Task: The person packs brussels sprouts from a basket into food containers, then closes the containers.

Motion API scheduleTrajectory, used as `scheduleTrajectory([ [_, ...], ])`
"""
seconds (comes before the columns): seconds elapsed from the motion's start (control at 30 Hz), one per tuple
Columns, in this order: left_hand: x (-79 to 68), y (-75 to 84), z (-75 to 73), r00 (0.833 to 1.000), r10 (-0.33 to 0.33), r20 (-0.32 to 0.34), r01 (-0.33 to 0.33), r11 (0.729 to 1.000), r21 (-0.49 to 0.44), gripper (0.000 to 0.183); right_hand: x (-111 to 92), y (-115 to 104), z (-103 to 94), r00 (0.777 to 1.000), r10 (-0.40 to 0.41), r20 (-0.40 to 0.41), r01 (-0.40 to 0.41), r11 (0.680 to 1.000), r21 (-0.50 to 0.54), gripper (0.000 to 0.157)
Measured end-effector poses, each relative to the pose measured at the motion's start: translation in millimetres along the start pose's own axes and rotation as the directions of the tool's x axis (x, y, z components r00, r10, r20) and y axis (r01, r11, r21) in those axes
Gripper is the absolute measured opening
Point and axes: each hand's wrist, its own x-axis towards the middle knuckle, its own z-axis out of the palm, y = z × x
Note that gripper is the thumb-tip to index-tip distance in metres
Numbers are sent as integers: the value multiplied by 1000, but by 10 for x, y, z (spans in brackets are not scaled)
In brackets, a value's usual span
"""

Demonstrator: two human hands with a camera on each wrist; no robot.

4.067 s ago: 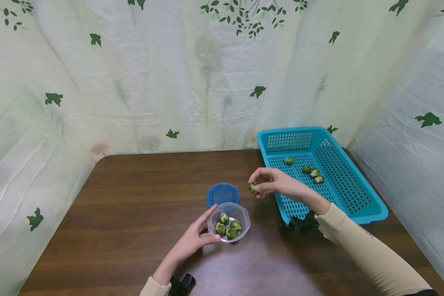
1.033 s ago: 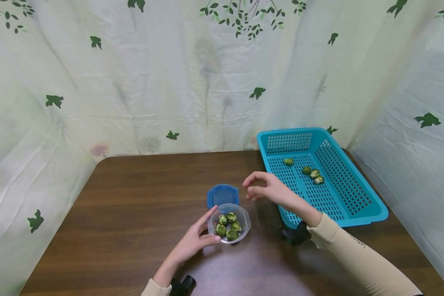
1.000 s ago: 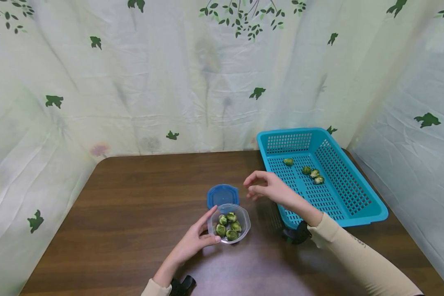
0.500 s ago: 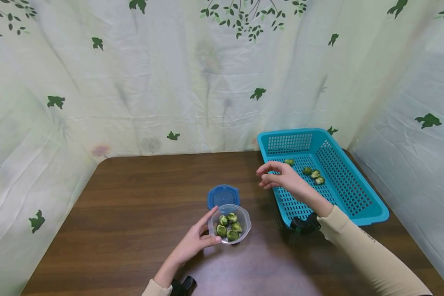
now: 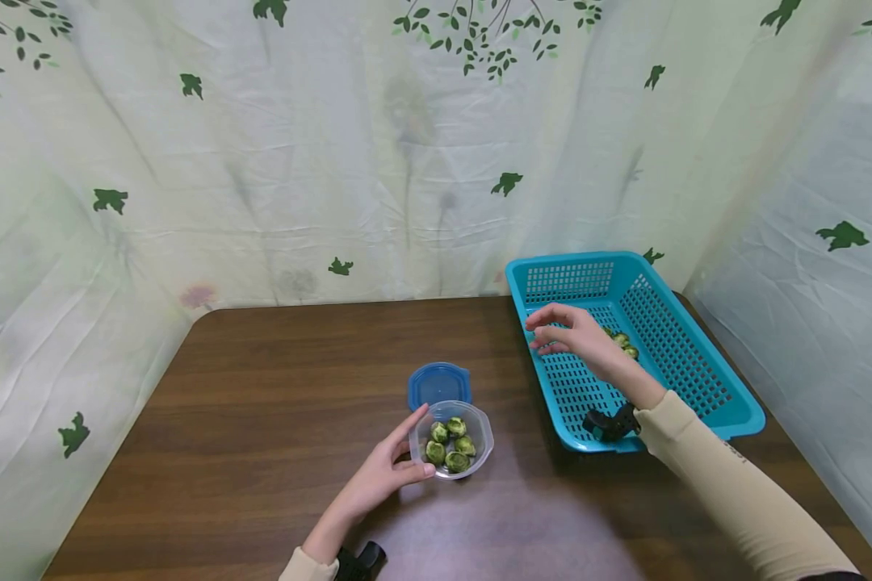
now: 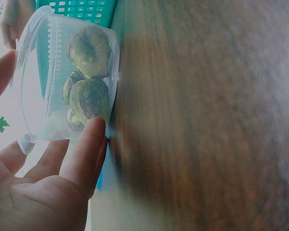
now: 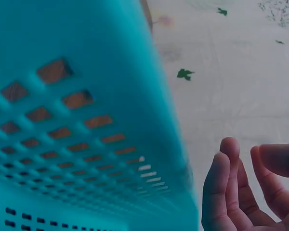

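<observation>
Sprouts (image 5: 630, 353) in basket (image 5: 686, 355) nr far R corner of table (image 5: 262, 420): prob. light, firm; pinch sides. R hand (image 5: 580, 335) over basket's L edge: fingers slightly apart, nil held. L hand (image 5: 381, 470): fingers clamped on tub (image 5: 484, 441).

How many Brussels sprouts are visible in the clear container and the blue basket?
8: five sprouts inside the clear container, and three sprouts close together in the blue basket. More may be hidden behind the right hand.
</observation>
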Motion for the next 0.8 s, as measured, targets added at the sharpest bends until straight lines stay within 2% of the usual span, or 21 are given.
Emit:
scheduleTrajectory([
  [0.8,-7,26,9,1000,-14,-3,14,1000,-8,79,253,274,-413,992,63,-112,-69,997,-45,32],
])
